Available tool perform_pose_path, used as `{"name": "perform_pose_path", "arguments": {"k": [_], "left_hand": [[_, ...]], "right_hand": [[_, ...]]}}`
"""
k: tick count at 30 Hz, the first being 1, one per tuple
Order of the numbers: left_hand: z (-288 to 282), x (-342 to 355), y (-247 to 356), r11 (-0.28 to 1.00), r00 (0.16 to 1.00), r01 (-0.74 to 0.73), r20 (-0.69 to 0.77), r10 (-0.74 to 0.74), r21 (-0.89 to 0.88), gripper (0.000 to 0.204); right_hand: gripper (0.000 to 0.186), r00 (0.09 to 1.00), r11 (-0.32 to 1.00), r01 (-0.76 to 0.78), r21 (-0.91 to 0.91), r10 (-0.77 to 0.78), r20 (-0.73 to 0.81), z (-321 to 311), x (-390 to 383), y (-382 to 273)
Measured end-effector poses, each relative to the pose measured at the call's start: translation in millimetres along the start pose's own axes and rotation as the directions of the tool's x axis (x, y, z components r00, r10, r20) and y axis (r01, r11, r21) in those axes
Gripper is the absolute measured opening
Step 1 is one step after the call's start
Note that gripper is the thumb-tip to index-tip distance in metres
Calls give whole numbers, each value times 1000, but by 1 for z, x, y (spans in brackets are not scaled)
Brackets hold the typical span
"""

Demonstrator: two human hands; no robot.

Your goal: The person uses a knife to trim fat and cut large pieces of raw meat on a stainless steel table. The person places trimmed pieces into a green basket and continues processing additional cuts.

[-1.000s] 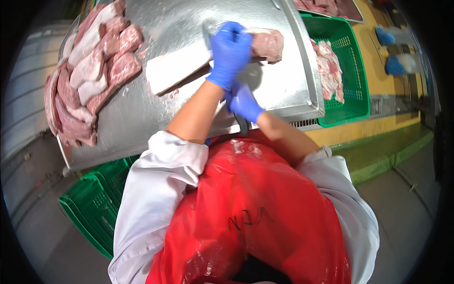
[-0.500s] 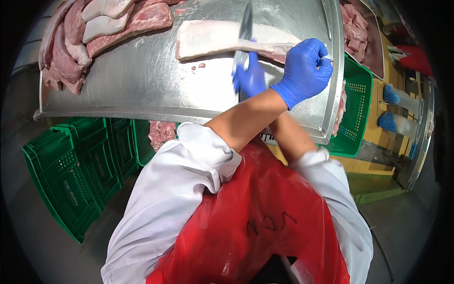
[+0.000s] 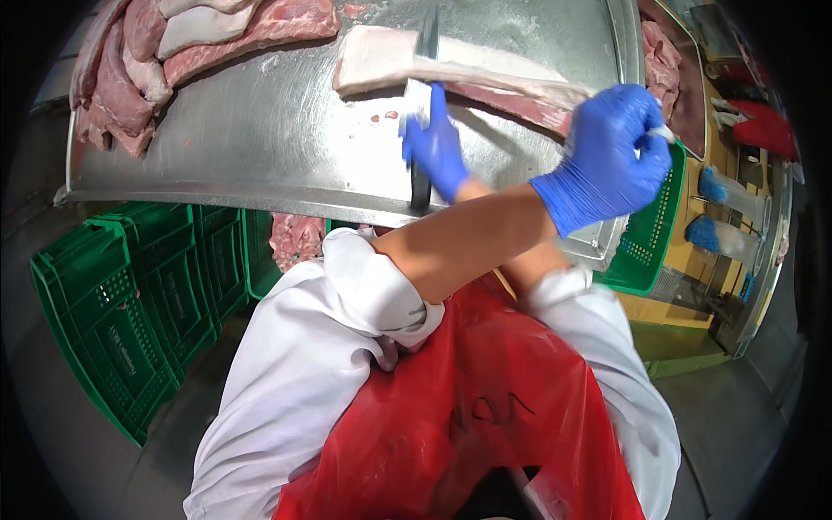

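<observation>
A long slab of meat with a white fat layer (image 3: 377, 61) lies on the steel table (image 3: 251, 139). My left hand (image 3: 611, 160), in a blue glove, crosses to the slab's right end and is closed on a pale strip of it. My right hand (image 3: 433, 152), also gloved and partly blurred, is beneath the slab's middle, closed on a knife (image 3: 426, 35) whose blade points away from me across the slab. Overlapping pieces of pink meat and white fat (image 3: 121, 104) lie at the table's left.
Green crates (image 3: 104, 295) stand below the table's left edge, beside more pink meat (image 3: 295, 238). At right are another green crate (image 3: 650, 247), a tray of meat (image 3: 659, 56), a yellow surface with blue-and-clear items (image 3: 719, 234), and a red item (image 3: 763, 130).
My left hand has moved right from over the slab to its end, drawing the pale strip along. My right hand and knife have shifted left and up. The view has shifted too.
</observation>
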State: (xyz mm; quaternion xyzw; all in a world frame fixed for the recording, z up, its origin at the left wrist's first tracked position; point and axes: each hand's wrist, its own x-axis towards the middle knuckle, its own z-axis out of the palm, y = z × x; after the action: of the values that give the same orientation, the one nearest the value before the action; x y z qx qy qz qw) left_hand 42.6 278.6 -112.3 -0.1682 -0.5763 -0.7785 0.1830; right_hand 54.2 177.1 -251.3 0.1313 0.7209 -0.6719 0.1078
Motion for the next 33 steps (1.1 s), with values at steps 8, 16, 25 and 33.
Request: {"name": "perform_pose_path", "arguments": {"k": [8,16,25,33], "left_hand": [[-6,4,42,996,999,-41,-1,41,-76,12],[-18,10,89,985,996,-90,-11,90,-148,15],[-29,58,128,954,995,-88,11,95,-286,8],[-104,165,169,978,990,-62,116,86,-201,5]], "right_hand": [[87,979,979,188,77,-193,58,52,-16,32],[78,942,942,336,2,-336,-10,110,-19,33],[88,993,976,8,217,-34,113,137,-30,-6],[88,944,996,92,11,-91,317,65,-10,-37]]}}
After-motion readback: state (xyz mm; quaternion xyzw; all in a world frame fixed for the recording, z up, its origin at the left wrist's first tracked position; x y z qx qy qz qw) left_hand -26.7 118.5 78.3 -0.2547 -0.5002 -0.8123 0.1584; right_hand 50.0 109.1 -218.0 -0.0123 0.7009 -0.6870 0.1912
